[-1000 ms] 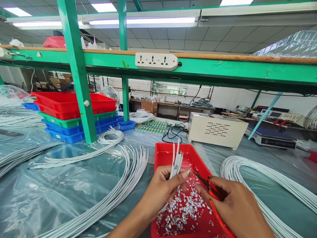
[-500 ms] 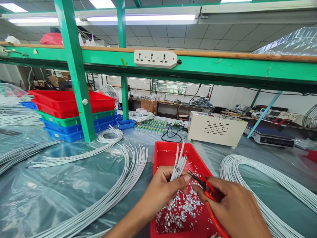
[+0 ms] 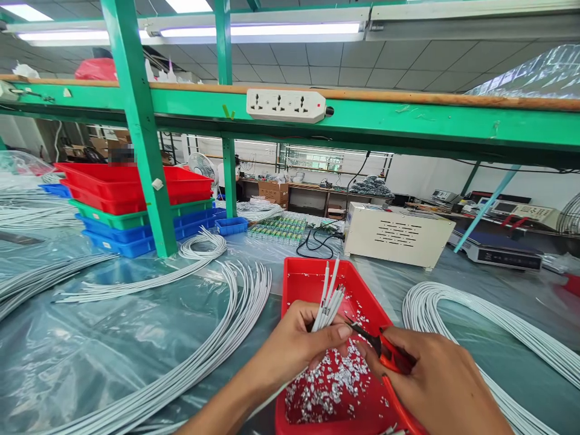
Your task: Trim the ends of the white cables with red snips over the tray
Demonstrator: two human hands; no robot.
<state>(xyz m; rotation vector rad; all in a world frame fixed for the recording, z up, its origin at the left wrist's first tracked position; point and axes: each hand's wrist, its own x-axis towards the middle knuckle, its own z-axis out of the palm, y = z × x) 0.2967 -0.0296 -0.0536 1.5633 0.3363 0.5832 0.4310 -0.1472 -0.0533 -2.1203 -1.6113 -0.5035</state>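
Note:
My left hand (image 3: 301,341) is closed around a bundle of white cables (image 3: 330,305), whose cut ends point upward. In my right hand (image 3: 421,368) is a pair of red-handled cutting pliers (image 3: 392,356), gripped by the handles. The dark jaws of the pliers are just right of my left thumb, close to the bundle. Whether they touch a cable is hard to make out. Both hands are over a red tray (image 3: 290,272), where many small silvery scraps (image 3: 335,380) lie scattered. The lower part of the held bundle is mostly hidden behind my left hand and forearm.
White cable bundles curve over the plastic-covered table on the left (image 3: 217,356) and right (image 3: 435,296). Behind the tray stands a beige metal box (image 3: 399,235). Stacked bins (image 3: 122,205) surround a green post (image 3: 145,151) at left. A power strip (image 3: 286,106) is on the overhead beam.
The plier jaws have shifted slightly right and down, and my right hand with them. My left hand keeps its hold on the cables. The view has moved a little.

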